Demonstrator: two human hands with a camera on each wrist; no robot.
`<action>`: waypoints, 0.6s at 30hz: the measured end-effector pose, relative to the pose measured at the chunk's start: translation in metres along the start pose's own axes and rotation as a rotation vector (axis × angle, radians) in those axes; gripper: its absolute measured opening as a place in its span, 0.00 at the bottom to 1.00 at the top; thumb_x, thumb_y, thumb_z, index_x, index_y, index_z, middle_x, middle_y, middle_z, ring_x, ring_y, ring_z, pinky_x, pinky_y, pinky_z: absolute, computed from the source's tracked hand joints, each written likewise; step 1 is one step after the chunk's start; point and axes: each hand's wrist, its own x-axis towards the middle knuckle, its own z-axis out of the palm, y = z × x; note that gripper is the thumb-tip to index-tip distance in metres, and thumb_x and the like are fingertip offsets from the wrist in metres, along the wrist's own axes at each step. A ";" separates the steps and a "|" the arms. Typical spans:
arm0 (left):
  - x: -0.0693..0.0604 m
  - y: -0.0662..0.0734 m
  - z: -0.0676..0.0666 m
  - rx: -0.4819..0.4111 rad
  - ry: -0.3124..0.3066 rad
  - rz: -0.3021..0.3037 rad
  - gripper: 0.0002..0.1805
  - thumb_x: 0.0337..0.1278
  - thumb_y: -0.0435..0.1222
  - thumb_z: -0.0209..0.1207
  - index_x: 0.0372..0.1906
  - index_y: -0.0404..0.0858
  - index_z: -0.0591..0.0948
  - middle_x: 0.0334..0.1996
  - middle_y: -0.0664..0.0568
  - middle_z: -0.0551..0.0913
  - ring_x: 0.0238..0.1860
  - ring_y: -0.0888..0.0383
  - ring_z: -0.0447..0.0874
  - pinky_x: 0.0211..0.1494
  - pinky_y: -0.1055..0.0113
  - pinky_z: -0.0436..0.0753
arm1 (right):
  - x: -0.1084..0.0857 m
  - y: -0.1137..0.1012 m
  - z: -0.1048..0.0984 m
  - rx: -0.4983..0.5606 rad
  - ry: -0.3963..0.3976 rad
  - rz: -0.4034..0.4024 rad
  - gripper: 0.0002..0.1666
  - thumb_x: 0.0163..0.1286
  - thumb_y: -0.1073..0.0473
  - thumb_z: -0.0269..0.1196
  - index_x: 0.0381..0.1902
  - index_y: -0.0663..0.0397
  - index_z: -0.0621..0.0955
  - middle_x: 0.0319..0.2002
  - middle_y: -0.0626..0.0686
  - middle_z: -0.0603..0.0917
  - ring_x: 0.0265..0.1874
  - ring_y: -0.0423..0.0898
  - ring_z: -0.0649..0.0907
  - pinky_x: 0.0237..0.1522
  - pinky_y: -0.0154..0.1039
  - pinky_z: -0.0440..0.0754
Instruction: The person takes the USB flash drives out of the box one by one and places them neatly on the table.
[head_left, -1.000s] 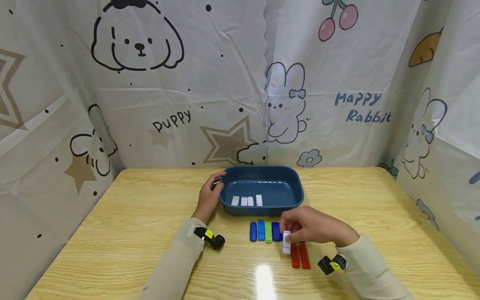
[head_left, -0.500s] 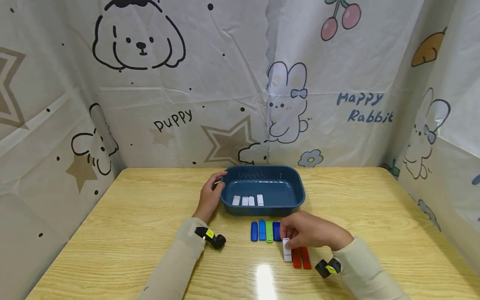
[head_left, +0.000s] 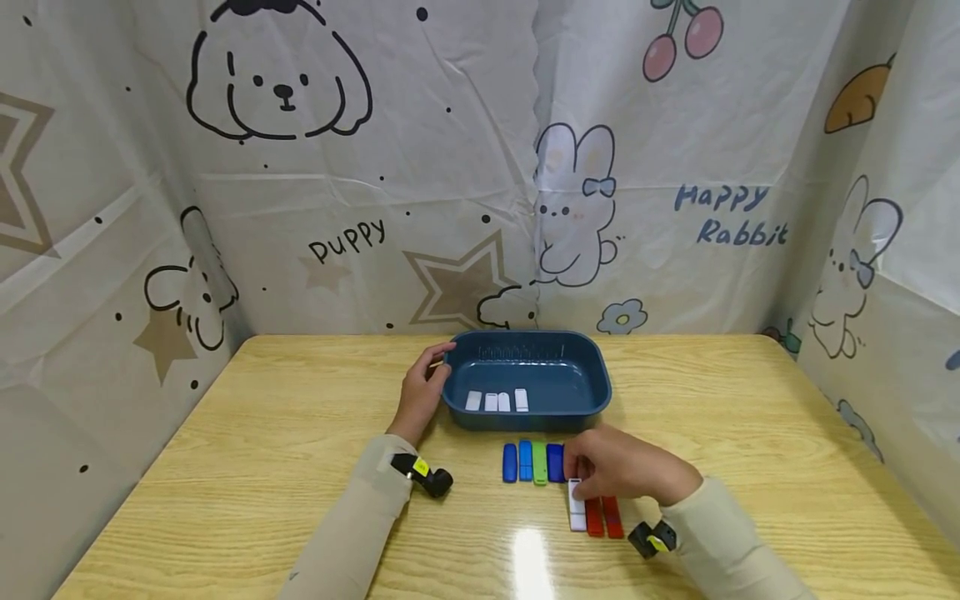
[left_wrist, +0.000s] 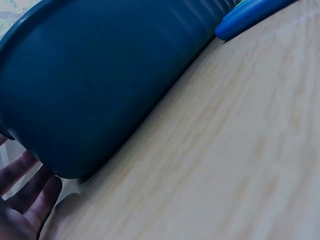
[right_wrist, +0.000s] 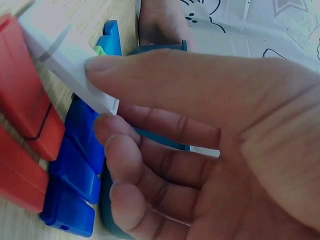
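Inside the desk's (head_left: 750,400) right edge, a white stick (head_left: 577,510) is pinched by the right hand (head_left: 636,468); one blue stick (right_wrist: 70,214) seems revealed by wrist view alone.

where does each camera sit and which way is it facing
Head: worn on the head, looking forward and down at the table and blue bin; left hand, right hand and sleeved forearms show.
Left wrist: on that wrist, facing the bin's outer wall; left fingers show at lower left.
Right wrist: on that wrist, facing the white stick the right hand pinches beside red sticks; that hand dominates, part of the left beyond.
Shared: head and right wrist both show the white stick.
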 end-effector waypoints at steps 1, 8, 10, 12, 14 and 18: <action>0.000 0.000 0.000 0.001 -0.002 0.001 0.19 0.63 0.35 0.52 0.58 0.49 0.78 0.59 0.52 0.76 0.62 0.52 0.71 0.65 0.54 0.70 | 0.000 0.000 0.001 -0.002 -0.001 0.003 0.08 0.55 0.63 0.72 0.29 0.48 0.82 0.23 0.44 0.77 0.23 0.42 0.75 0.26 0.34 0.74; 0.000 0.000 0.000 0.000 0.004 0.007 0.19 0.63 0.34 0.52 0.57 0.50 0.79 0.58 0.52 0.77 0.61 0.52 0.72 0.64 0.54 0.71 | 0.002 0.000 0.002 0.010 -0.008 0.040 0.09 0.54 0.62 0.72 0.31 0.49 0.81 0.24 0.45 0.77 0.24 0.43 0.76 0.26 0.35 0.74; 0.000 -0.001 0.000 0.000 0.005 0.009 0.19 0.63 0.34 0.52 0.57 0.50 0.79 0.58 0.52 0.77 0.61 0.52 0.72 0.63 0.54 0.71 | 0.003 0.000 0.002 0.010 -0.008 0.051 0.10 0.54 0.62 0.72 0.31 0.49 0.81 0.24 0.46 0.77 0.24 0.43 0.76 0.26 0.35 0.73; 0.000 -0.001 0.000 -0.002 0.004 0.010 0.19 0.63 0.34 0.52 0.57 0.49 0.79 0.58 0.52 0.77 0.61 0.53 0.71 0.64 0.54 0.71 | 0.003 0.001 0.002 0.010 -0.007 0.056 0.10 0.54 0.62 0.73 0.31 0.49 0.81 0.24 0.46 0.77 0.24 0.43 0.75 0.26 0.35 0.73; 0.000 -0.001 0.000 -0.003 0.003 0.009 0.19 0.63 0.34 0.52 0.57 0.49 0.79 0.58 0.52 0.77 0.61 0.52 0.71 0.64 0.54 0.71 | 0.003 0.001 0.003 0.012 -0.006 0.055 0.10 0.54 0.62 0.73 0.31 0.49 0.80 0.24 0.46 0.77 0.24 0.43 0.75 0.26 0.35 0.73; 0.000 -0.001 -0.001 -0.005 0.000 0.008 0.19 0.64 0.34 0.52 0.58 0.49 0.79 0.58 0.52 0.77 0.62 0.52 0.70 0.65 0.53 0.70 | 0.003 0.002 0.003 0.014 -0.007 0.053 0.11 0.54 0.62 0.72 0.31 0.49 0.80 0.24 0.46 0.77 0.24 0.43 0.75 0.26 0.35 0.73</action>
